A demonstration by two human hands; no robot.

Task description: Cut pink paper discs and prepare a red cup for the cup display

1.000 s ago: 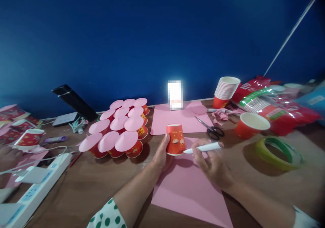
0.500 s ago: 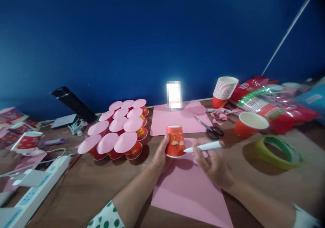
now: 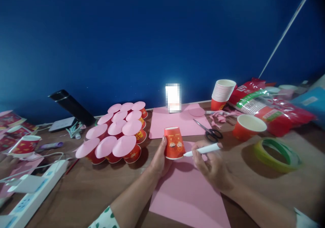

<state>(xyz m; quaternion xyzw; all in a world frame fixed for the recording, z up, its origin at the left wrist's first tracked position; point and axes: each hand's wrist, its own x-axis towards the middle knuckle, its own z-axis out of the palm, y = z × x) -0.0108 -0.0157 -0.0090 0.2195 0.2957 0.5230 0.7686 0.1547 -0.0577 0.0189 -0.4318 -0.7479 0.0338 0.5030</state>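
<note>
Nearest the camera, a pink paper sheet (image 3: 186, 194) lies flat on the wooden table (image 3: 83, 187), and both forearms reach over it. The left hand (image 3: 159, 158) has its grip wrapped around the left side of an upside-down red paper cup (image 3: 174, 142), thumb up along the wall, pressing the cup's wide rim down onto the far end of the sheet. The right hand (image 3: 212, 163) has its grip pinched on a white pen (image 3: 202, 150), fingers closed round the barrel. The pen lies nearly level, its long axis running right to left, and its tip meets the sheet right at the cup's rim on the right side; so the cup stands just left of the pen tip, touching or almost touching it, and the right hand is the one nearer that edge. Just beyond, black scissors (image 3: 208, 131) rest beside a second pink sheet (image 3: 175, 121). To the left stands a cluster of red cups capped with pink discs (image 3: 116, 136); to the right, an open red cup (image 3: 247, 126) and a roll of green tape (image 3: 278, 152). Farthest back, a stack of cups (image 3: 222, 92) leans near a red plastic bag (image 3: 269, 108) against the blue wall (image 3: 152, 35).
</note>
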